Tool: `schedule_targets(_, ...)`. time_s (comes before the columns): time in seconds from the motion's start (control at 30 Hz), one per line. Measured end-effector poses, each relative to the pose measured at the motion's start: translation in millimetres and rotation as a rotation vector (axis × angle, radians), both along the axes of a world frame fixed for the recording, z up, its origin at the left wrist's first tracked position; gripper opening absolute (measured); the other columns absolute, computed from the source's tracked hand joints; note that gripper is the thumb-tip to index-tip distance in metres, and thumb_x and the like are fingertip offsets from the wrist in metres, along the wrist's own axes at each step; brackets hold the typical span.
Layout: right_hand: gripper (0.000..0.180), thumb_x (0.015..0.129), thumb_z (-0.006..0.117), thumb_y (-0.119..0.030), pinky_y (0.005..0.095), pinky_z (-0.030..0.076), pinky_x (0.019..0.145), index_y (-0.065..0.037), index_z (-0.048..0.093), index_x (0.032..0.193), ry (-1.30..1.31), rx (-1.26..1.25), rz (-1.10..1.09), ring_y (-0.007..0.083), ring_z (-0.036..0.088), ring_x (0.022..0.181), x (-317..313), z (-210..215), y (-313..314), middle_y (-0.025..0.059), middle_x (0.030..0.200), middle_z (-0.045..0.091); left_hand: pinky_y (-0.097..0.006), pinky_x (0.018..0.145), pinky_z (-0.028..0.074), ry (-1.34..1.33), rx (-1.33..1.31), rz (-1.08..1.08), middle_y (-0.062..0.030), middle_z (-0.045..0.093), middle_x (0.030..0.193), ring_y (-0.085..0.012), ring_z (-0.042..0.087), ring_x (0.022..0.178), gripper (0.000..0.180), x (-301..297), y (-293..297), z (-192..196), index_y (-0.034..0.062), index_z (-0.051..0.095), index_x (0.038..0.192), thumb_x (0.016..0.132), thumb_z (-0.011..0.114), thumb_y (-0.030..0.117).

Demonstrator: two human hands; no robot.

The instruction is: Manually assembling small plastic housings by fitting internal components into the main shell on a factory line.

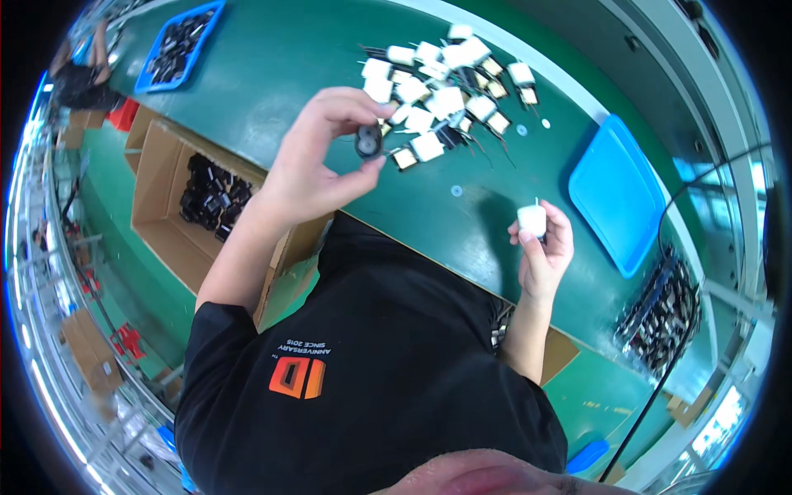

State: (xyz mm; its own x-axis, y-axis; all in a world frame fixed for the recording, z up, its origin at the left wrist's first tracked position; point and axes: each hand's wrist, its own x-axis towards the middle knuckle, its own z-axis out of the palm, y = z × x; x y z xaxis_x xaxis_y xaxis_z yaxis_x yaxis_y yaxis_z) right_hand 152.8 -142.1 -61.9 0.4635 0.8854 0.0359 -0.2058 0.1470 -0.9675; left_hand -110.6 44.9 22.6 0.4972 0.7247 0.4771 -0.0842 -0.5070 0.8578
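Observation:
Raised above the green table, my left hand (318,157) pinches a small black rounded part (369,142) between thumb and fingers. Two grey round spots show on its face. Over to the right, my right hand (551,246) grips a white block-shaped part (532,219), with a thin pin or wire sticking up from its top. The fingers hide its lower side. Beyond my left hand lies a loose pile of white and cream blocks (445,101), some with black bodies and dark wires.
A blue tray (606,186) lies at the right of the green table (280,49), near a mass of dark metallic parts (660,318). Another blue tray (210,25) holds black parts at far left. A cardboard box (161,177) of black pieces stands left; a person (82,87) is beyond.

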Motion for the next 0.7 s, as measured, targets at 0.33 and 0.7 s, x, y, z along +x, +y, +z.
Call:
schedule_targets(0.33,0.042,0.083,0.065,0.005,0.0245,0.054,0.069,0.002,0.053,0.124,0.085,-0.023,-0.209,0.0164,0.066,0.083,0,-37,-13,0.0119,0.104,0.064,-0.038,0.075,0.056,0.748,0.595,-0.412,-0.0138,0.063,0.101,-0.0277,0.066,0.090,0.036,105,-29,-40,0.0006,0.063,0.115,0.080,0.065,0.008)
schedule_targets(0.7,0.037,0.084,0.066,0.007,0.0287,0.055,0.065,0.001,0.055,0.118,0.099,0.016,-0.240,0.0201,0.067,0.081,3,-36,-12,0.0142,0.106,0.064,-0.039,0.074,0.054,0.907,0.357,-0.392,-0.0119,0.064,0.103,-0.0307,0.065,0.087,0.025,105,-12,-21,0.0036,0.063,0.106,0.084,0.068,0.016)
